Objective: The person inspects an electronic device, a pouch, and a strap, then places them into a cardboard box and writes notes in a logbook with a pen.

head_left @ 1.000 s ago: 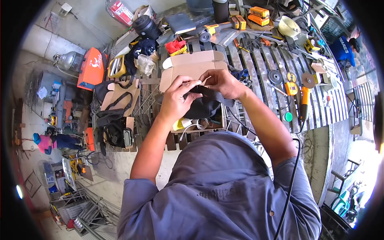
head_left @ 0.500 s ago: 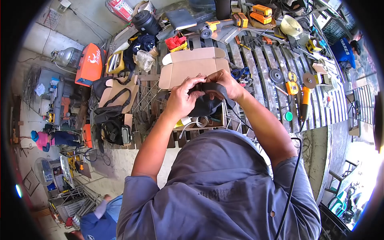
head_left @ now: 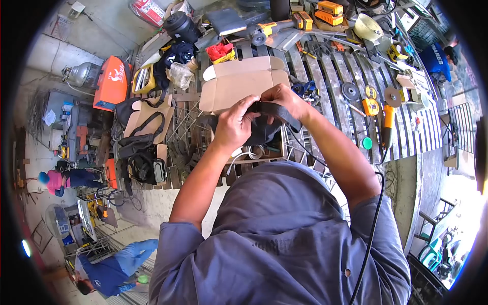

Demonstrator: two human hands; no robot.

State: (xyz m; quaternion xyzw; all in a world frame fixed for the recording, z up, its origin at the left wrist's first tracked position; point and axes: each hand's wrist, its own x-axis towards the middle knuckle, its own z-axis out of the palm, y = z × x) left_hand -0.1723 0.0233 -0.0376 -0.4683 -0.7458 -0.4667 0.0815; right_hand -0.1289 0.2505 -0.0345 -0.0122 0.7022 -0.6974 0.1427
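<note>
Both hands are raised above the near side of the slatted table, in front of an opened cardboard box (head_left: 244, 84). My left hand (head_left: 233, 126) pinches the left end of a wide black strap (head_left: 280, 110). Closed around the same strap on its right side is my right hand (head_left: 288, 101), where the band curves over toward the wrist. Dark fabric (head_left: 262, 133) hangs below the strap between the hands; its full shape is hidden by the fingers. A thin black cable runs from near the right hand down past the forearm.
At right lie an angle grinder (head_left: 389, 122), grinding discs (head_left: 350, 91) and a green cap (head_left: 366, 143). Another yellow grinder (head_left: 264, 31) rests at the back. Black straps and bags (head_left: 145, 147) are at left. Other people (head_left: 114, 267) are around the workshop.
My hands keep their hold on the strap and have shifted only slightly; the dark fabric under it has turned a little. At lower left, a person in blue has come further into view.
</note>
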